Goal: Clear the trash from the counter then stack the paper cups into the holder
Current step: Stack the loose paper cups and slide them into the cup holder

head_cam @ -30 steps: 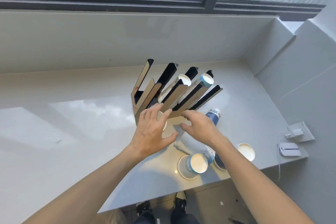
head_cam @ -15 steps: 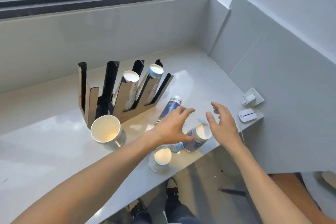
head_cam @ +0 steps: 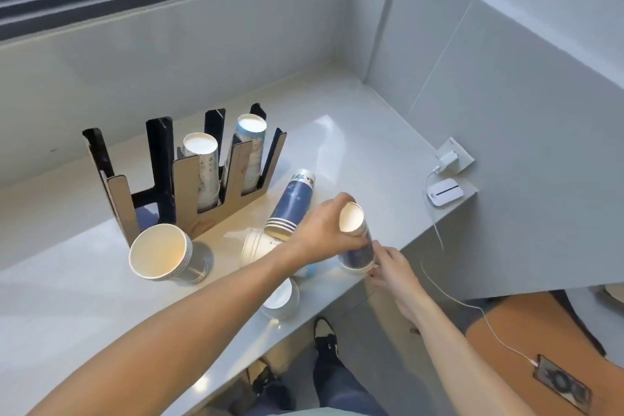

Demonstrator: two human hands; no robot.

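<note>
- Reaching in from 7 o'clock, the left forearm crosses the tabletop (head_cam: 354,145) and ends at the left hand (head_cam: 324,230), its grip curled around the upper part of a small stack of blue paper cups (head_cam: 356,240) that stands upright near the tabletop's front edge.
- The right hand (head_cam: 391,268) comes in from 5 o'clock, wrist bent, fingertips (head_cam: 374,248) pressed to the lower side of the same stack; its grip is narrow and pinched on the stack's base.
- At 10 o'clock from the hands stands the cup holder (head_cam: 184,179), a brown slotted rack with black uprights; two of its slots hold cup columns, mouths upward.
- Just in front of the holder sits a white-lined cup stack (head_cam: 163,252), tilted toward the camera.
- A blue stack lying on its side (head_cam: 292,203) rests between the holder and the left hand, touching a white sideways cup (head_cam: 256,245).
- One more cup (head_cam: 280,297) stands under the left forearm, near the front edge.
- At 3 o'clock lies a small white device (head_cam: 442,192) beside a wall charger (head_cam: 447,157).
</note>
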